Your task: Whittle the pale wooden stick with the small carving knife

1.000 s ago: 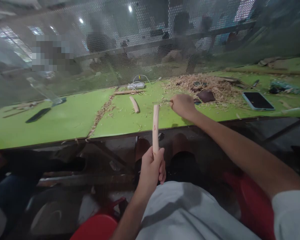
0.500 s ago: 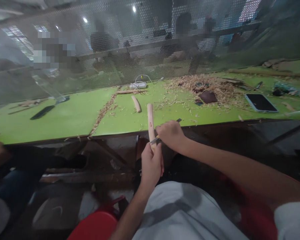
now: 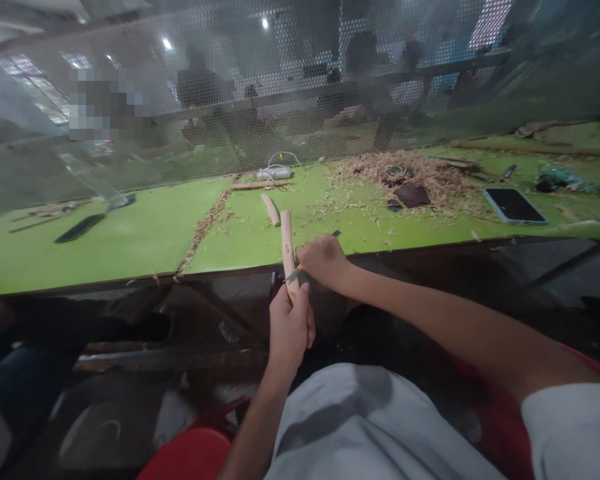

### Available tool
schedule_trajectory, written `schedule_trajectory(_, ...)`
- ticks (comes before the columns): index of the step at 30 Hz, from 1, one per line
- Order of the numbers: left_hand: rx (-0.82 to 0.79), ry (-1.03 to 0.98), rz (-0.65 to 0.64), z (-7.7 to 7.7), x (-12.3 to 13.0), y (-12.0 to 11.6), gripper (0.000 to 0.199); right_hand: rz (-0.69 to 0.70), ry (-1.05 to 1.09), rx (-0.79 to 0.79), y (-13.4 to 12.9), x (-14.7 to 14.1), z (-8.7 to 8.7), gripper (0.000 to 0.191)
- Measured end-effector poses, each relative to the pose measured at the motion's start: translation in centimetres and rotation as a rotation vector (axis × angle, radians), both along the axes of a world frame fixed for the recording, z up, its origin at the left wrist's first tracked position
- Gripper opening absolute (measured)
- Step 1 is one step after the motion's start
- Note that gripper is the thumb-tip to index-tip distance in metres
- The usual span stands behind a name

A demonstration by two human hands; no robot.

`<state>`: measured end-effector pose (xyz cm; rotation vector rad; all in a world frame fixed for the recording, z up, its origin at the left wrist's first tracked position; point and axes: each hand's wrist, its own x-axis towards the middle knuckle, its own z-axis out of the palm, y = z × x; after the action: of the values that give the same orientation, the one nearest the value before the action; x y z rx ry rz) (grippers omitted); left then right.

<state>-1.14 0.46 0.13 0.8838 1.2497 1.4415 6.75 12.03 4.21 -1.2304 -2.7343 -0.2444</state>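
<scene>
My left hand [image 3: 289, 328] is closed around the lower end of a pale wooden stick [image 3: 287, 240], which points up and away over the table's front edge. A small reddish mark shows midway along the wood. In my right hand [image 3: 324, 261], a fist, is a knife [image 3: 293, 273]; its blade lies across the stick just above my left thumb. The dark end of the handle sticks out past the far side of the fist. Behind the stick's tip, a second, shorter curved piece of wood [image 3: 270, 209] lies on the green tabletop [image 3: 150, 240].
Wood shavings [image 3: 450, 190] are heaped at the back right, with a brown scrap [image 3: 413, 195] on them. A phone [image 3: 515, 205] lies to the right. A white power strip [image 3: 274, 173] sits near the mesh screen [image 3: 280, 100]. A red stool [image 3: 190, 453] stands at lower left.
Both hands, the stick and the knife have shifted a little left in view, and the knife still rests across the wood. The camera view has also moved slightly.
</scene>
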Motion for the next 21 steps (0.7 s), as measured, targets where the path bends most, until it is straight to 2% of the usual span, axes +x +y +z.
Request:
schedule_trajectory(12,0.035,-0.115,-0.003,0.3,0.0,0.4,0.039,0.018,0.026,0.034,1.2,-0.4,-0.3,0.035)
schedule_trajectory(21,0.026,-0.13,-0.05,0.6,0.2,0.3,0.041,-0.028,0.043,0.08,3.2,-0.1,0.0,0.035)
